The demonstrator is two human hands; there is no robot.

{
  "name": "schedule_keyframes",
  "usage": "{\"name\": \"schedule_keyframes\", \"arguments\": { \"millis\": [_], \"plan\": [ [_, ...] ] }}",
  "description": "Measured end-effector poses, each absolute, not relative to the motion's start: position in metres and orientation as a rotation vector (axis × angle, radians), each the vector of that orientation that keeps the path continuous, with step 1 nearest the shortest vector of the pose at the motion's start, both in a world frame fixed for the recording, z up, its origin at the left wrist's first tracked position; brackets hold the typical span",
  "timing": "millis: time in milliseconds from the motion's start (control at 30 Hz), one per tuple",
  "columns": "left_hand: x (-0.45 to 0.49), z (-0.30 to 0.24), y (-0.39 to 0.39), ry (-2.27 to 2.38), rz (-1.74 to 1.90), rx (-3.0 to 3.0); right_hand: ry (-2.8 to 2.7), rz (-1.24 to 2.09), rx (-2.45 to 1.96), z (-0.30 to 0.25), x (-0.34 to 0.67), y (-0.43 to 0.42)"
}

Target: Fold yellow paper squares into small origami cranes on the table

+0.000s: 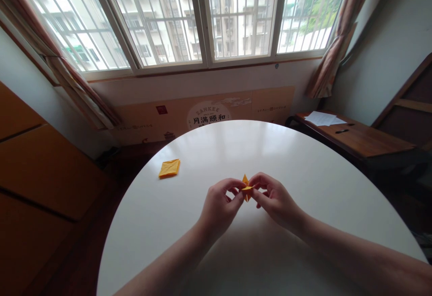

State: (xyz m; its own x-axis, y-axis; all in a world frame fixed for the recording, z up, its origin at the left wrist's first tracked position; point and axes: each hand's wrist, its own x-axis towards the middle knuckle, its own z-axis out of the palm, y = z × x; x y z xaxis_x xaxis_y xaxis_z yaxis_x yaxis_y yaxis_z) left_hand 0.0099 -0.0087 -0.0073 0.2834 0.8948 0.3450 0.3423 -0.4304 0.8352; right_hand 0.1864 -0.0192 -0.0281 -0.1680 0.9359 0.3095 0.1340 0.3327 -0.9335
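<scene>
Between my two hands is a small yellow-orange origami piece (247, 189), with one pointed tip sticking up and another pointing down. My left hand (223, 201) pinches its left side between thumb and fingers. From the other side, my right hand (274, 197) pinches the right edge in the same way. Fingertips cover both sides of the folded paper, so its full shape is partly hidden. Further left on the table lies a flat yellow folded paper square (169, 168), apart from both hands.
A round white table (151, 242) spreads under my hands. Beyond its right edge stands a wooden desk (378, 141) with white paper sheets (324, 118) on it. An orange-brown cabinet (43, 170) is at the left, and a printed cardboard panel (135, 120) stands below the barred window.
</scene>
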Motion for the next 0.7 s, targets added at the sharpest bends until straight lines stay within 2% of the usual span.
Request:
{"name": "schedule_keyframes", "arguments": {
  "millis": [367,700],
  "plan": [
    [0.0102,-0.0123,-0.0079,0.978,1.053,1.654,-1.49,1.018,-0.974,-0.0285,0.1868,-0.0188],
    [0.0114,-0.0123,-0.0083,0.917,1.065,1.647,-1.45,1.041,-0.939,-0.0268,0.1839,-0.021]
  ]
}}
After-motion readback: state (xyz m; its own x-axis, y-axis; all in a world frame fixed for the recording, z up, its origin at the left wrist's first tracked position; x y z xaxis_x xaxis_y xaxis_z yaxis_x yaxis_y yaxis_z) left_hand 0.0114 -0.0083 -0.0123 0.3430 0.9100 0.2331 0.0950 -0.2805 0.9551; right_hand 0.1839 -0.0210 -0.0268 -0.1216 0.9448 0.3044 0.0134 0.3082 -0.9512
